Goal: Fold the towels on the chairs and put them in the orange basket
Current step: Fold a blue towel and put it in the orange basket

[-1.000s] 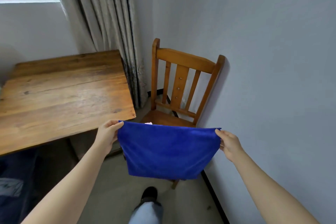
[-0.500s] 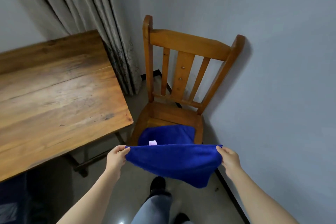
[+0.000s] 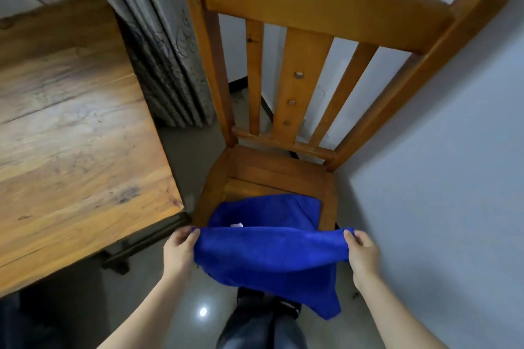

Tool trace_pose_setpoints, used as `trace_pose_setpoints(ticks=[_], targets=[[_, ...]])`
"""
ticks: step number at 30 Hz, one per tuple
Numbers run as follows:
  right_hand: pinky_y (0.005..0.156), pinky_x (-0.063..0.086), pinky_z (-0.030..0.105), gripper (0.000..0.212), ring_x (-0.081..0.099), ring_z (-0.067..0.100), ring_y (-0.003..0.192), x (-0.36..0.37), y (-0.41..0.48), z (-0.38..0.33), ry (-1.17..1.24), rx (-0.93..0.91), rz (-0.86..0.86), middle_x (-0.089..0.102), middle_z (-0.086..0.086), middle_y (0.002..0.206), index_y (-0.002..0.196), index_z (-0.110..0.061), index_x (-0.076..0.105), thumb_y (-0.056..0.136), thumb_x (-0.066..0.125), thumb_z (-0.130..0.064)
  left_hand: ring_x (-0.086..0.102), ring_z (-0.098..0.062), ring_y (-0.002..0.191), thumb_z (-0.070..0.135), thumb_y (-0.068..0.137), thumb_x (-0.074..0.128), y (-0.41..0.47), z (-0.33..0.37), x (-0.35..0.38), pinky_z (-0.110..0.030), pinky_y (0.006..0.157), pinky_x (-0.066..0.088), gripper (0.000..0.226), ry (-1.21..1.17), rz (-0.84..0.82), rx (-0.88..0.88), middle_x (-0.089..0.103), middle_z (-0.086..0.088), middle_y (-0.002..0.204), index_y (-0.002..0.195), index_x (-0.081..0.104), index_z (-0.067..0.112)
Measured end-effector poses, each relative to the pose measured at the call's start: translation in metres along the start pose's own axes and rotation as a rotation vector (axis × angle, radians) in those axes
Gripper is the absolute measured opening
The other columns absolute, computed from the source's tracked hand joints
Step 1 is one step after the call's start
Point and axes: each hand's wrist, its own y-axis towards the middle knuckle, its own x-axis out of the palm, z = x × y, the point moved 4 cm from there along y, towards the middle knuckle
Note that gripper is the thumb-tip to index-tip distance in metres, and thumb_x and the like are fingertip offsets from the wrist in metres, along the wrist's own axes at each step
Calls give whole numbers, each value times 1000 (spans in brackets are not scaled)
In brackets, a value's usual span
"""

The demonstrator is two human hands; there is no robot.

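A blue towel [image 3: 269, 255] is stretched between both hands just in front of the wooden chair [image 3: 286, 167]. My left hand [image 3: 180, 249] pinches its left top corner and my right hand [image 3: 363, 255] pinches the right one. The far part of the towel lies on the chair seat, with a small white tag [image 3: 236, 225] showing. The near part hangs down over the seat's front edge toward my legs. No orange basket is in view.
A wooden table [image 3: 71, 127] stands close on the left, its corner near my left hand. A grey curtain [image 3: 161, 45] hangs behind it. A pale wall [image 3: 439, 178] runs close along the chair's right side. My legs and shoes [image 3: 263, 317] are on the glossy floor.
The view has closed in on the chair and tilted down. The towel, first held up hanging free, now has its far part laid on the seat. Both hands keep their corners.
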Motion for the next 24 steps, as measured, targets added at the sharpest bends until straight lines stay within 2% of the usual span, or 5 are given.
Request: trace_pose_setpoints(ticks=[3,8,11,19,24], targets=[[53,31,30,21,41,21,67,27,27,4,-21,-32,-48,49,11,71,72,-4,53,92,52,-10,50,-26,97,19,95,50,27,-11,17,-31,63,42,18,13,84,-31,52,-9,109,110,53,12],[54,32,27,24,37,18,64,72,73,20,23,24,-86,45,10,68,78,8,55,92,55,-12,52,-27,99,15,92,54,78,-33,37,-34,82,40,14,45,160,-89,58,-13,112,104,59,8],[61,37,27,18,43,19,68,84,95,24,61,62,-39,50,2,66,75,-7,59,91,57,-13,54,-28,106,17,90,58,101,-41,46,-40,92,44,9,29,139,-121,57,-9,112,99,58,15],[82,40,27,33,55,24,98,107,117,19,-15,118,-96,62,19,115,117,5,59,89,61,-11,54,-31,108,27,87,61,129,-61,77,-48,97,44,9,181,2,-242,58,-8,117,93,60,21],[73,39,30,27,54,24,86,114,115,9,-92,100,-89,61,17,95,111,8,61,90,58,-9,54,-12,84,37,88,56,100,-43,93,-31,79,47,5,500,-69,45,57,10,88,84,54,36]])
